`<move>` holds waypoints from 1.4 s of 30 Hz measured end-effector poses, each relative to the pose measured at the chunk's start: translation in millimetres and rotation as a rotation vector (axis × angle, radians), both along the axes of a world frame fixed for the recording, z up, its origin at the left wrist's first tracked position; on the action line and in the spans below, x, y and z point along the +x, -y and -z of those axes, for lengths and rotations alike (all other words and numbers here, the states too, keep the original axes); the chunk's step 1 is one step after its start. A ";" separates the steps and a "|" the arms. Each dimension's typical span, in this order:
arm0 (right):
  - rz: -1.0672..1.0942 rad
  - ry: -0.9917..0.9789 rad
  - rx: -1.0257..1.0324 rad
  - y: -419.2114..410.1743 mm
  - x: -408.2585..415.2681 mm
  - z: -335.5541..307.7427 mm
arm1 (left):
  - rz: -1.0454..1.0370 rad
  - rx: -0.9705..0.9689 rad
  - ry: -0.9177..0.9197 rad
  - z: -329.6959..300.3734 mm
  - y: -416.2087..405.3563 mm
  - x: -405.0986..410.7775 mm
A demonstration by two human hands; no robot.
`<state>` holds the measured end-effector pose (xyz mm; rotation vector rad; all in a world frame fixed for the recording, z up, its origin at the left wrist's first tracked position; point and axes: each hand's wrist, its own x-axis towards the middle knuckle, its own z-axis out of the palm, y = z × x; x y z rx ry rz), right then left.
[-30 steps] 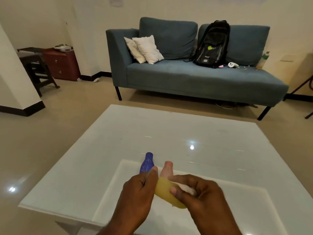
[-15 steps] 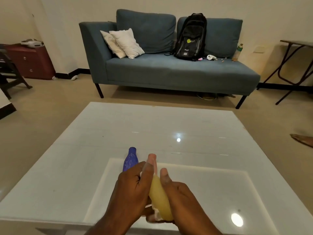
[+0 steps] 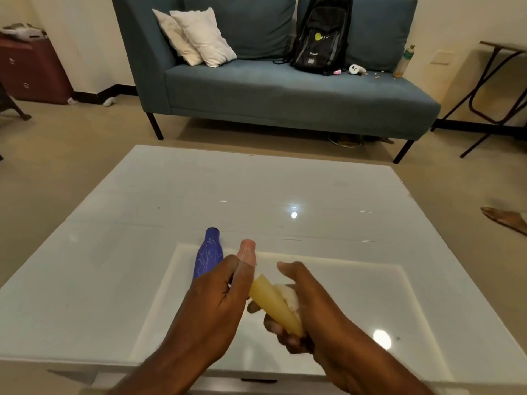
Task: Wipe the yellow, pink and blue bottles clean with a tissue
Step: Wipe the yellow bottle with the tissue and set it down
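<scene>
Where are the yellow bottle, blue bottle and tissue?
yellow bottle (image 3: pixel 272 305), head view, mid body.
blue bottle (image 3: pixel 208 256), head view, patterned body.
tissue (image 3: pixel 289 296), head view, white wad behind the bottle.

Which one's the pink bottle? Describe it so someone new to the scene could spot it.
Start at the white glossy table in front of the blue sofa. Near its front edge two bottles stand side by side just beyond the left hand. The pink bottle is the right one, pale and plain, partly hidden by that hand; the blue bottle beside it is dark with white scribbles.
</scene>
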<state>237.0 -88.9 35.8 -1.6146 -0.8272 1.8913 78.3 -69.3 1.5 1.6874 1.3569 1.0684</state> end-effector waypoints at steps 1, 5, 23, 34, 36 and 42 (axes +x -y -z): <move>0.068 0.020 0.031 -0.7 2.5 4.9 | -0.025 -0.011 -0.002 0.8 -1.1 -0.8; 0.291 0.025 0.146 -8.7 -1.8 10.5 | -0.106 -0.023 0.064 0.8 -4.3 -6.5; 0.366 0.032 0.474 3.1 2.0 16.9 | -0.182 -0.185 0.105 8.2 -6.3 -1.7; 0.109 0.316 0.582 9.6 -2.7 12.7 | -0.172 -0.231 0.139 3.2 -5.6 -1.6; 0.108 0.336 0.586 10.1 -3.2 12.9 | -0.147 -0.263 0.171 6.0 -5.6 -0.9; -0.090 0.366 0.606 12.0 -1.0 18.2 | -0.178 -0.394 0.266 7.6 -9.9 3.1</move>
